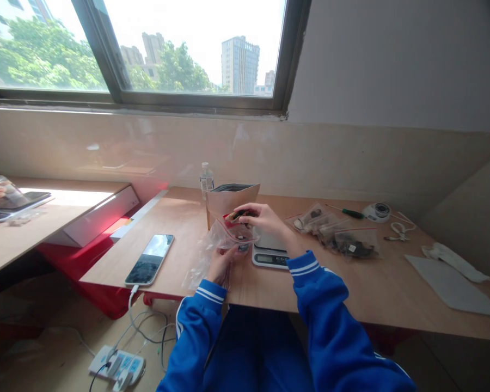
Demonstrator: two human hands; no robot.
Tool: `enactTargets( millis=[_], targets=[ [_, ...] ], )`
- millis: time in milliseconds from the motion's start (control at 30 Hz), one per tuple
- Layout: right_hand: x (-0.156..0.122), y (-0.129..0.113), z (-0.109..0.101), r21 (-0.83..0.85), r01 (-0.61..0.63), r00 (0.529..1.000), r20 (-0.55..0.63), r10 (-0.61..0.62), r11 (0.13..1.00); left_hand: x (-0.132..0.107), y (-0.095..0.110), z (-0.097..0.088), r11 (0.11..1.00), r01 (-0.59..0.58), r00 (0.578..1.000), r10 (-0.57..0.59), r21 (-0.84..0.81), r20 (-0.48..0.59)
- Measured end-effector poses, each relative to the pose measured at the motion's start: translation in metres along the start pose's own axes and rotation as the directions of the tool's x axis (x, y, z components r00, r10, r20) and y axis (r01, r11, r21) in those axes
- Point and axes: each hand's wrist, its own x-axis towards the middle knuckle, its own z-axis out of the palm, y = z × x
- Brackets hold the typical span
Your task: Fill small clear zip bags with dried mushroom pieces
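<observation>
My right hand (262, 219) pinches a dark brown, dried-looking piece (242, 215) over the mouth of a clear zip bag (239, 234) with a red seal line. Below it, the fingers of my left hand (224, 262) close on the lower part of that bag. More clear plastic bags (200, 261) lie beside my left wrist. Behind both hands stands an open brown paper pouch (228, 200) with a dark inside. A kitchen scale (269, 258) sits under my right forearm, which partly covers it. I cannot make out exactly what the brown piece is.
A phone (150, 260) charges at the left table edge. Filled zip bags (343, 237), a green screwdriver (352, 213), a white dome camera (376, 212) and a pale sheet (453, 283) lie rightward. A bottle (206, 178) stands behind; a power strip (117, 367) is on the floor.
</observation>
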Motion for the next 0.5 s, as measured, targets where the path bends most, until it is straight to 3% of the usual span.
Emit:
enactTargets(
  millis=[100,200,300,500],
  targets=[
    [0.023,-0.009,-0.007,0.058,0.069,0.991,-0.120,-0.062,0.996,-0.001,0.002,0.000,1.000,0.022,1.000,-0.022,-0.012,0.002],
    [0.048,-0.019,-0.012,-0.035,0.106,0.981,-0.159,-0.110,0.994,-0.002,0.006,0.002,0.999,0.040,0.999,-0.040,-0.029,0.010],
    [0.067,-0.027,-0.018,-0.158,0.133,0.978,-0.137,-0.155,0.979,-0.003,0.008,0.004,0.999,0.042,0.999,-0.041,-0.032,0.013],
    [0.082,-0.033,-0.033,-0.156,0.136,0.989,-0.034,-0.143,0.978,-0.002,0.007,0.002,0.998,0.064,0.997,-0.064,-0.016,-0.030]
  ],
)
